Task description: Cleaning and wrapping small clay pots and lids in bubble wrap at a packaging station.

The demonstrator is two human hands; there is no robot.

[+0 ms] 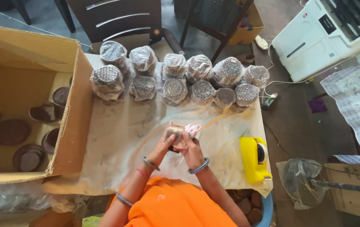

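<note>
We hold a small round brown piece (174, 133) up over the middle of the table (125, 138), with a pink cloth (191, 129) bunched against it. Our left hand (166, 143) cups the piece from the left and below, fingers closed round it; our right hand (191, 150) presses the cloth to its right side, closed on both. The piece looks like a little clay or wooden dish: stiff, light, and in our judgement brittle, so it is best gripped by the rim and base rather than squeezed across. The cloth is soft and limp.

At the far edge of the table stand two rows of wrapped bundles (174, 89), round stacks in clear bubble wrap. To the left an open cardboard box (72, 126) holds loose brown dishes (28, 157). A yellow tape dispenser (253, 159) lies near the right edge. A white machine (327, 33) sits far right on the floor, and a blue tub (267, 210) of more dishes is near us, lower right.
</note>
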